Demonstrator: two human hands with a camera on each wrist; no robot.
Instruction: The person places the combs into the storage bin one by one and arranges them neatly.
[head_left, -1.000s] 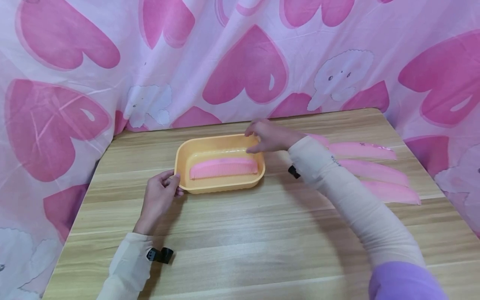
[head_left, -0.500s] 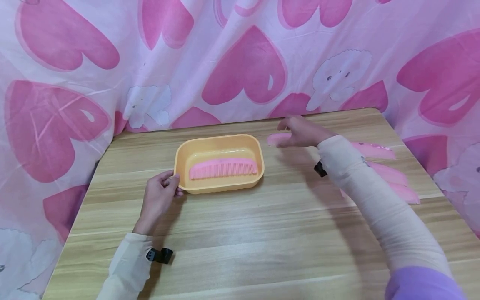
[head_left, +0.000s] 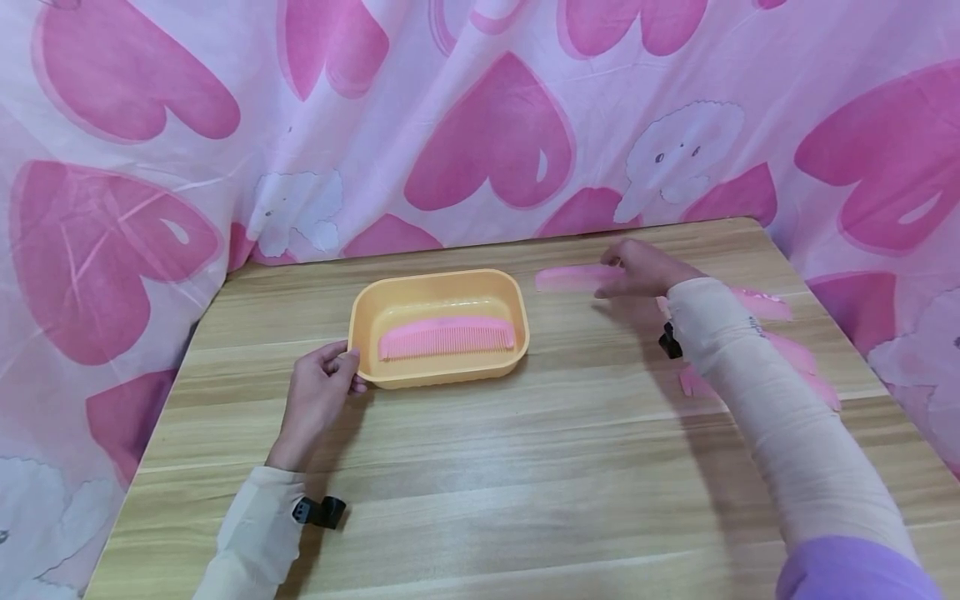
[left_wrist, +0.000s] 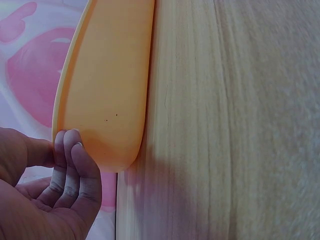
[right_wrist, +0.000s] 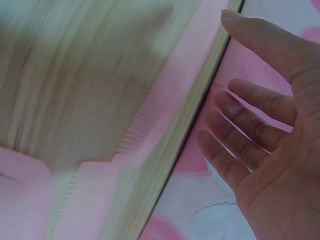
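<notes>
My left hand (head_left: 315, 396) pinches the left end of a yellow-orange plastic basket (head_left: 520, 354), with thumb and fingers at its rim. In the left wrist view the fingertips press the outer wall of the basket (left_wrist: 105, 90). A pink comb (head_left: 446, 336) lies inside it, teeth toward me. To the right, my right hand (head_left: 647, 268) hovers with fingers spread over another pink comb (head_left: 568, 277) at the table's far side, hiding its right end. The right wrist view has the hand (right_wrist: 272, 125) holding nothing, beside that comb (right_wrist: 172, 92).
Several more pink combs (head_left: 765, 304) lie on the right of the wooden table (head_left: 465, 483), partly hidden under my right forearm. A pink heart-patterned curtain (head_left: 495, 125) hangs along the table's far edge.
My right hand has moved right, from the basket's right end to above the far comb, uncovering that comb's left part. The left hand, the basket and the comb inside stay put.
</notes>
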